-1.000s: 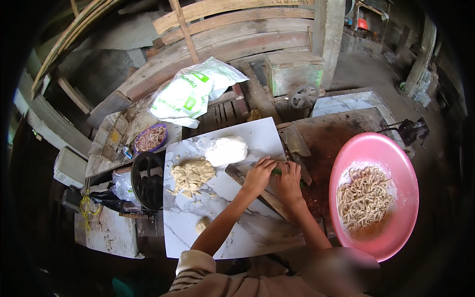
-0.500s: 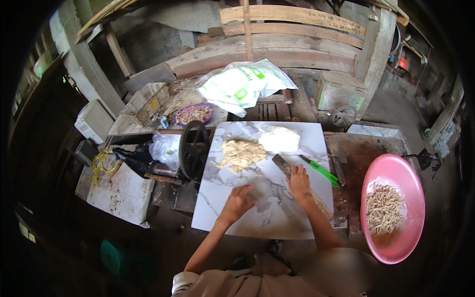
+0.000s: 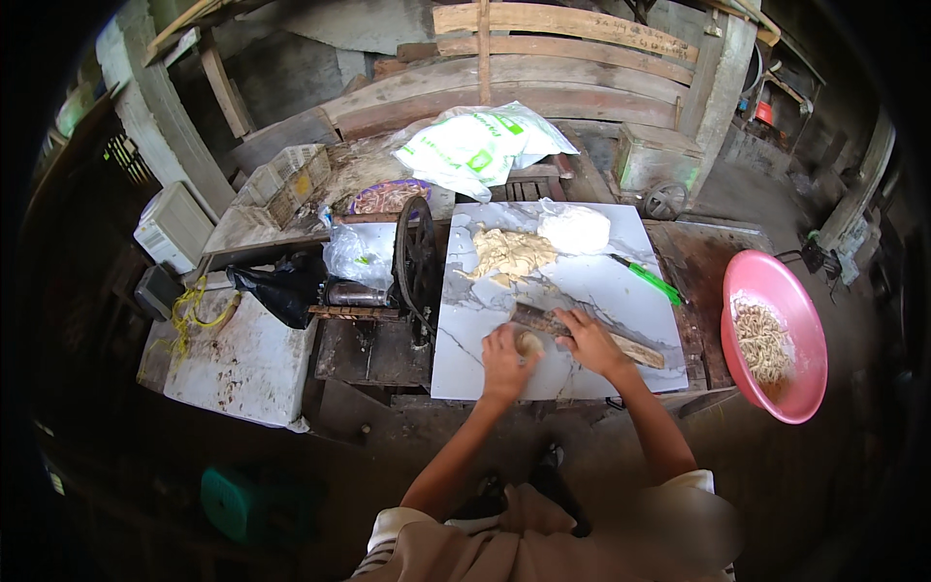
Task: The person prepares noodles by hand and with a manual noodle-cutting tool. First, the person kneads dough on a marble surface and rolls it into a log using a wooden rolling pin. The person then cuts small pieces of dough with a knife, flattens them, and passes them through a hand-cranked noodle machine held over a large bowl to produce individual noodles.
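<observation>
My left hand (image 3: pixel 504 367) is above the near part of the marble-patterned board (image 3: pixel 464 373), fingers curled around a small pale rounded lump that looks like a piece of dough (image 3: pixel 529 343). Just right of it, my right hand (image 3: pixel 589 341) is closed over a worn wooden slat (image 3: pixel 635 351), which lies slanted across the board. Farther back sits a ragged mass of yellowish dough (image 3: pixel 512 252), beside a heap of white flour (image 3: pixel 575 229). A bright green-handled knife (image 3: pixel 645 276) lies at the board's right side.
A pink basin (image 3: pixel 822 335) with dough strips stands at the right. Left of the board is a machine with a dark wheel (image 3: pixel 415 257) and a plastic bag (image 3: pixel 357 257). White-and-green sacks (image 3: pixel 475 150) lie behind; a green stool (image 3: pixel 228 500) stands below left.
My view has shifted, so the board appears higher and farther right. My left hand has come nearer the slat and my right hand. The slat lies at a flatter angle.
</observation>
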### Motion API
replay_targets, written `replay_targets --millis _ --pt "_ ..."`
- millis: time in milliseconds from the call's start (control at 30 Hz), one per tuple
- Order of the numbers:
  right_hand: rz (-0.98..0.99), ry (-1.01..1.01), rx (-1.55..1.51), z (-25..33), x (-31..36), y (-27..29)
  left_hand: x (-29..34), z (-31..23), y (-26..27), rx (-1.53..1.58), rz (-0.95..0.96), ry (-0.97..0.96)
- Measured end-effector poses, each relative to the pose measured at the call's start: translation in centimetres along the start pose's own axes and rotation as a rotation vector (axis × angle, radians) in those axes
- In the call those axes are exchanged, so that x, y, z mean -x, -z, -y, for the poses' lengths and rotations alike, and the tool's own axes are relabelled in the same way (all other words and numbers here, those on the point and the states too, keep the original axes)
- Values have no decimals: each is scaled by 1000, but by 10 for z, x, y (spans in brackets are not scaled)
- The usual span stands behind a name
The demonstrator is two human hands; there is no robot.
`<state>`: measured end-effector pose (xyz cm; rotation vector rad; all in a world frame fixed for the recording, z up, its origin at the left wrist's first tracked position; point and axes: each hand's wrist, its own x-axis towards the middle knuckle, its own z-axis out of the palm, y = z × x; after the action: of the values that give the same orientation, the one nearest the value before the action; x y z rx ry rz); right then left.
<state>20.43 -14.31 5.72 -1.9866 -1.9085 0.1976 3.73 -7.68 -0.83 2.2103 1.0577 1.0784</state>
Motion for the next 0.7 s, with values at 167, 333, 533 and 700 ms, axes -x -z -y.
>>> replay_targets --millis 167,333,533,700 --pt "40 68 5 23 6 -20 -13 26 42 162 -236 120" --pt "-11 114 80 22 10 -34 -35 4 48 160 -141 -19" --pt "-287 -17 48 37 -13 -54 -57 19 6 8 -51 -92" --pt "-541 -171 362 20 -38 -64 -70 14 -11 -120 -30 -26"
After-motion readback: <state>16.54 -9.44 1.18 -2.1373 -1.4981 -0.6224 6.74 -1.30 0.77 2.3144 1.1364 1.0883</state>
